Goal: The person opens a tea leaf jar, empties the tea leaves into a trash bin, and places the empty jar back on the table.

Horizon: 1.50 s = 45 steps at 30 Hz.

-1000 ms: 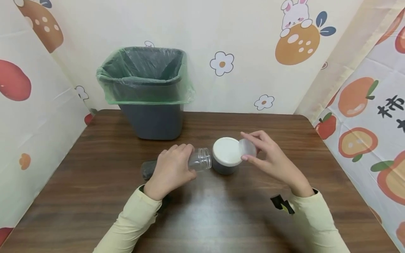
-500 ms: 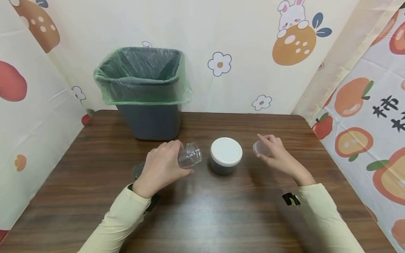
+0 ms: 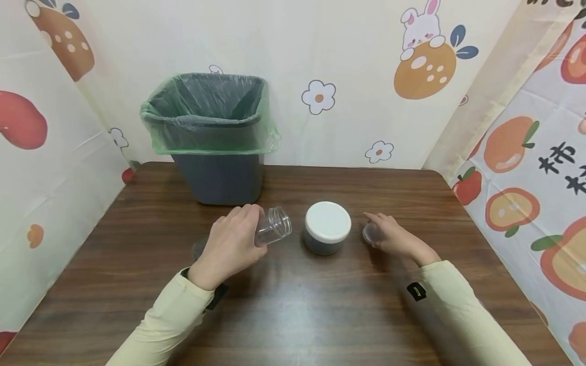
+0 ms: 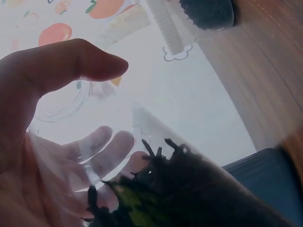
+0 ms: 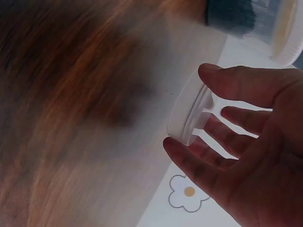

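My left hand (image 3: 231,241) grips a clear jar (image 3: 273,226), tilted on its side with its threaded mouth uncovered and pointing right. Dark, twiggy dried pieces (image 4: 184,189) lie toward the jar's bottom end, which my hand partly hides in the head view. With thumb and fingers at its rim, my right hand (image 3: 391,238) holds a round translucent lid (image 5: 187,111) close over the table. Between the hands stands a squat tub (image 3: 324,245) with a white lid (image 3: 327,220); in the right wrist view its dark contents show through the clear wall.
A dark bin (image 3: 224,178) lined with a green bag (image 3: 210,140) stands at the back left of the wooden table (image 3: 293,315). Patterned cloth walls (image 3: 348,61) close in the back and both sides.
My left hand has drawn the jar leftward, away from the tub. My right hand has carried the lid from beside the tub's top to the right and lowered it toward the table.
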Each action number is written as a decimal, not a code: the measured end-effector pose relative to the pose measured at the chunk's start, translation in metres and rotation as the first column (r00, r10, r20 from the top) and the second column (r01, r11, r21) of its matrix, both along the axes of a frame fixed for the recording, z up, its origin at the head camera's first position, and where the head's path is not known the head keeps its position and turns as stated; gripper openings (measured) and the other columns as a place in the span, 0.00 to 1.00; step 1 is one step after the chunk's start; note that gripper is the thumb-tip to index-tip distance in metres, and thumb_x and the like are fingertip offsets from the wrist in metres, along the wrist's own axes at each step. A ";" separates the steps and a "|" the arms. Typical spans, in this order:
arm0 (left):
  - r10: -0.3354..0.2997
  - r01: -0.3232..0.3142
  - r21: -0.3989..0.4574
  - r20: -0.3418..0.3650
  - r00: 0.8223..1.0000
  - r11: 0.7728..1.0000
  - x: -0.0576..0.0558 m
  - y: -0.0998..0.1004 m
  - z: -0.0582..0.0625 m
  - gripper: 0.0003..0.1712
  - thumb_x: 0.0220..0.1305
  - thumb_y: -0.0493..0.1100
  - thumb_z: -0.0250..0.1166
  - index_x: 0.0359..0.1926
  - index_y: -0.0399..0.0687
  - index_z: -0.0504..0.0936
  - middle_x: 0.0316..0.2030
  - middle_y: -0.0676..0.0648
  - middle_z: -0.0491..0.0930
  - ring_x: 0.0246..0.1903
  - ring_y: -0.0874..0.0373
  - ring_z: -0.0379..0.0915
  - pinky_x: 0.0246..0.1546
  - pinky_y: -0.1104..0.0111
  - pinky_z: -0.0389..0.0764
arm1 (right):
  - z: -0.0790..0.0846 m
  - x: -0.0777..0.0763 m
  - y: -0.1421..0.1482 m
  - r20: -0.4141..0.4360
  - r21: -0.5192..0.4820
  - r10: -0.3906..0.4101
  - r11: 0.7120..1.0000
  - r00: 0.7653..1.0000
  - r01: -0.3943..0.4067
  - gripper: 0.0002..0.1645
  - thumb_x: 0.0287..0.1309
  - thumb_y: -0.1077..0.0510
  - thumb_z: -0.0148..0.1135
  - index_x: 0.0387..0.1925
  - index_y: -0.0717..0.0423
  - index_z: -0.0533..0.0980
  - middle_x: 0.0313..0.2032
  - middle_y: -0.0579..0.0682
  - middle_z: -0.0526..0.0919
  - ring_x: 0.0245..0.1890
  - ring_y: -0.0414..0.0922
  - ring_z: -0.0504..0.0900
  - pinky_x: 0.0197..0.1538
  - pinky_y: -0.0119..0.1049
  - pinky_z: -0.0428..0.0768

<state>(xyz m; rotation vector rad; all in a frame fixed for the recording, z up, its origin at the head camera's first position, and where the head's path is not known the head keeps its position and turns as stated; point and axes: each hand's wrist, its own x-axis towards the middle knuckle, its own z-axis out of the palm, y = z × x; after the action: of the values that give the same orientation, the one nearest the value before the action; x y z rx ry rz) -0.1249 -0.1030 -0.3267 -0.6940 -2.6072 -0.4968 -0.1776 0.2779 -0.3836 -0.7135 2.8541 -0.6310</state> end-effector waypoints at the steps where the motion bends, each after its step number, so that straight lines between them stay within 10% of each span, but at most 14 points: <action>1: -0.002 0.002 -0.002 -0.005 1.000 1.000 0.000 0.000 0.000 0.26 0.33 0.38 0.74 0.37 0.42 0.74 0.28 0.49 0.73 0.25 0.54 0.69 0.19 0.63 0.70 | -0.001 0.000 0.000 0.016 -0.004 -0.002 1.000 1.000 0.002 0.45 0.46 0.73 0.66 0.66 0.73 0.57 0.56 0.72 0.67 0.58 0.69 0.62 0.57 0.63 0.62; 16: 0.015 -0.016 -0.028 -0.035 0.999 0.999 0.000 -0.003 0.003 0.25 0.32 0.38 0.75 0.37 0.43 0.75 0.27 0.49 0.73 0.25 0.54 0.68 0.19 0.63 0.69 | -0.011 -0.006 0.004 0.051 0.012 0.003 1.000 0.999 -0.004 0.35 0.43 0.69 0.71 0.56 0.67 0.70 0.51 0.64 0.72 0.53 0.62 0.69 0.51 0.57 0.70; 25: 0.038 -0.041 -0.065 -0.048 0.998 0.997 -0.001 -0.015 0.016 0.24 0.33 0.39 0.74 0.35 0.42 0.75 0.28 0.47 0.74 0.26 0.52 0.70 0.19 0.60 0.71 | 0.012 -0.009 0.006 0.111 -0.005 0.041 0.999 0.993 -0.041 0.50 0.35 0.72 0.71 0.65 0.64 0.62 0.59 0.67 0.69 0.57 0.64 0.64 0.52 0.59 0.68; 35: 0.131 -0.133 -0.088 -0.027 0.991 0.987 -0.022 -0.049 0.071 0.20 0.36 0.39 0.70 0.34 0.43 0.71 0.27 0.45 0.73 0.26 0.48 0.69 0.18 0.54 0.69 | 0.091 -0.043 -0.015 0.005 -0.102 0.004 0.995 1.000 -0.003 0.50 0.46 0.69 0.69 0.70 0.66 0.54 0.67 0.68 0.59 0.67 0.63 0.56 0.65 0.59 0.54; 45: 0.249 -0.236 -0.116 0.114 0.962 0.965 -0.054 -0.082 0.151 0.24 0.45 0.42 0.71 0.40 0.37 0.70 0.34 0.39 0.73 0.32 0.44 0.69 0.27 0.53 0.71 | 0.156 -0.065 -0.068 0.018 -0.225 -0.074 0.971 0.997 0.076 0.43 0.60 0.56 0.62 0.71 0.57 0.52 0.67 0.62 0.61 0.68 0.58 0.56 0.66 0.55 0.55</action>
<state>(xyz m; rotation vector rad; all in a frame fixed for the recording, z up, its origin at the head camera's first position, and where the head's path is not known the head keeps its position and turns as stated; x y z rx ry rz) -0.1792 -0.1853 -0.1758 -0.3736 -2.8040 -0.3451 -0.2424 0.2098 -0.2273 -0.6315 2.8409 -0.9802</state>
